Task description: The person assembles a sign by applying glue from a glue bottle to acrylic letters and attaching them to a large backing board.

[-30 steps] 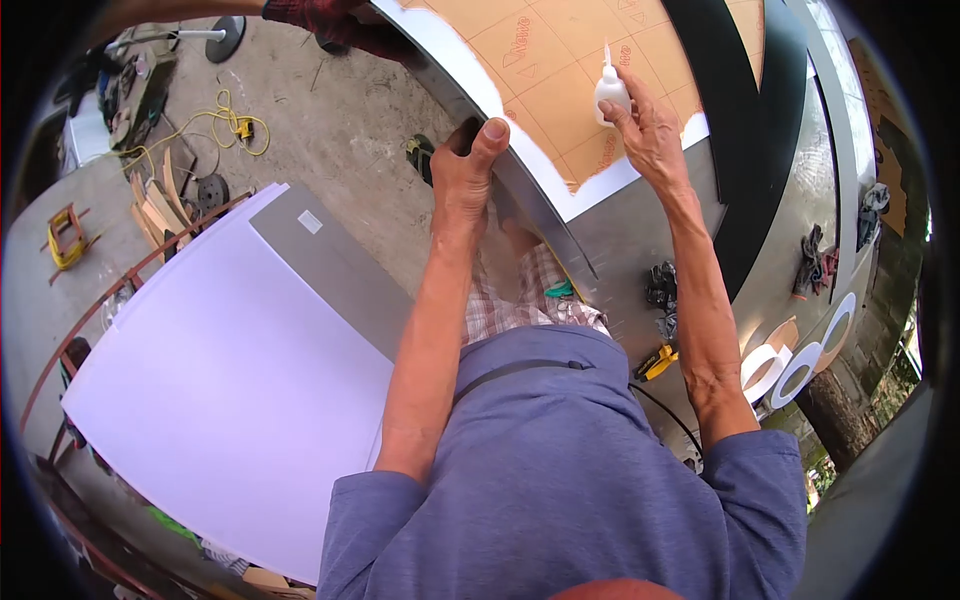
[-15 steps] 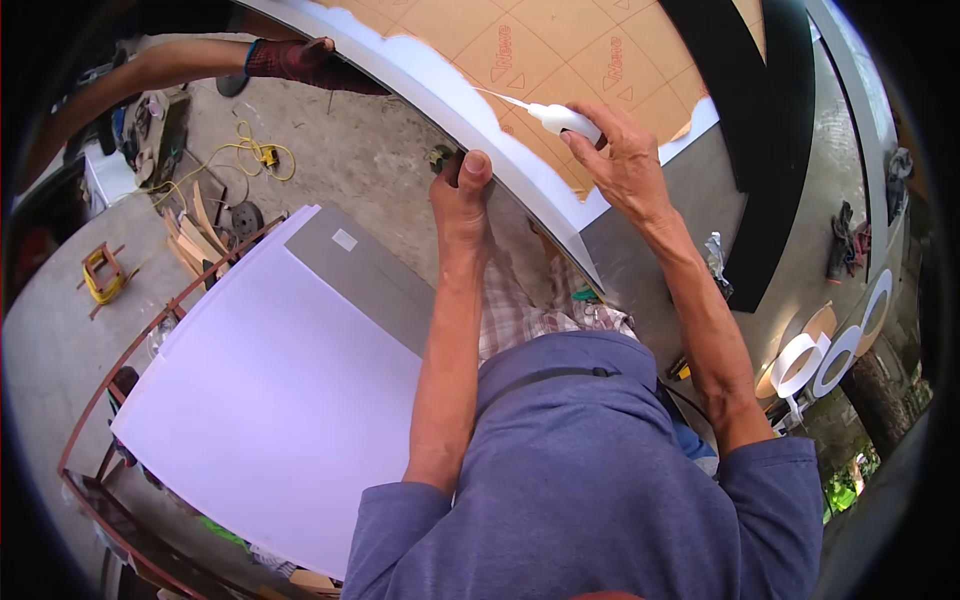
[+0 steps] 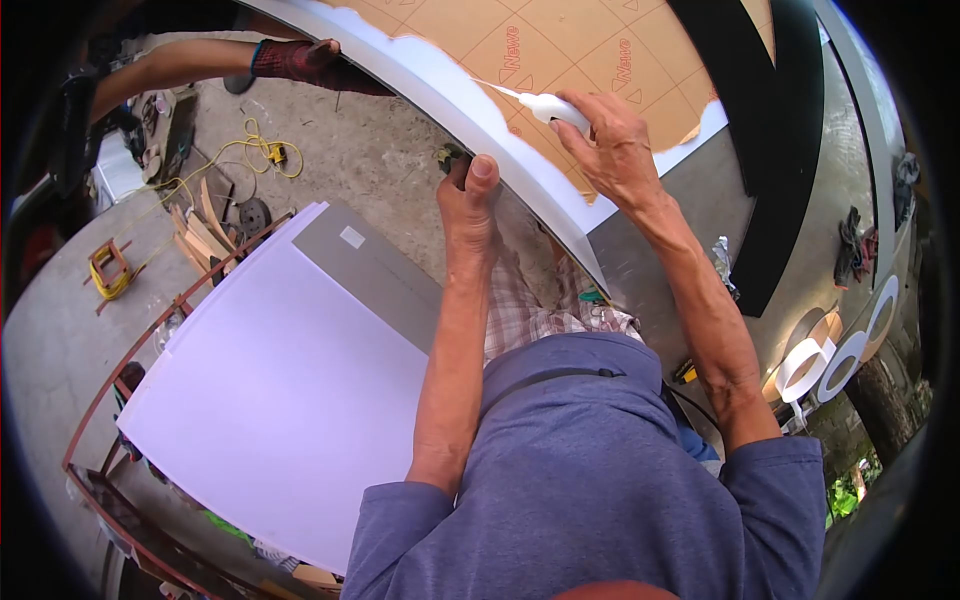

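White bottle (image 3: 553, 107) in curled right hand (image 3: 618, 148); left hand (image 3: 467, 205) half-curled at panel edge (image 3: 538, 207).

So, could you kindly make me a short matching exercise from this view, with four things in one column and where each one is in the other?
Things
1. Bottle
2. Left hand
3. Glove
4. Sticker

Places
A. On the grey panel
B. In the right hand
C. On another person
D. At the edge of the printed board

Right pairs
1-B, 2-D, 3-C, 4-A
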Motion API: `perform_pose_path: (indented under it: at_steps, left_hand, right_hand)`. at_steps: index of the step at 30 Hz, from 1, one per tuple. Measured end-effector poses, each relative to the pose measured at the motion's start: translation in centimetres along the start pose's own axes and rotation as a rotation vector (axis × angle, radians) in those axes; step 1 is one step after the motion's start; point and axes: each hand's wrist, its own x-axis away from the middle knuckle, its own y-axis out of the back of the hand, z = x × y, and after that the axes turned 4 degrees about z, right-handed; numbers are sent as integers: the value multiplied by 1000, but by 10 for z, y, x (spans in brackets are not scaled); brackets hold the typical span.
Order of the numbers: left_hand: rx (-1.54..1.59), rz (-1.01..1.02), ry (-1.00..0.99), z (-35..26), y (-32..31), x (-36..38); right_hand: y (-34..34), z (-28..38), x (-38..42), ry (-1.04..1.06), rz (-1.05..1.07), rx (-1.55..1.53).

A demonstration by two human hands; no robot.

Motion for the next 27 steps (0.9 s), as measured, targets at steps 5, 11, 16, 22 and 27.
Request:
perform_pose_path:
  at_steps: [5, 11, 16, 22, 27]
  left_hand:
    - [-25, 15, -8, 8, 7, -2]
    - [-38, 31, 3, 6, 9, -1]
    - [-35, 37, -10, 6, 8, -2]
    - [-7, 17, -12, 4, 4, 0]
    - [-20, 27, -16, 5, 6, -1]
  right_hand:
    - [-1, 7, -5, -27, 56, -24]
    - [-2, 7, -6, 27, 51, 12]
    - [-2, 7, -5, 43, 43, -1]
    - [-1, 7, -4, 36, 54, -9]
    - [-1, 8, -3, 40, 48, -3]
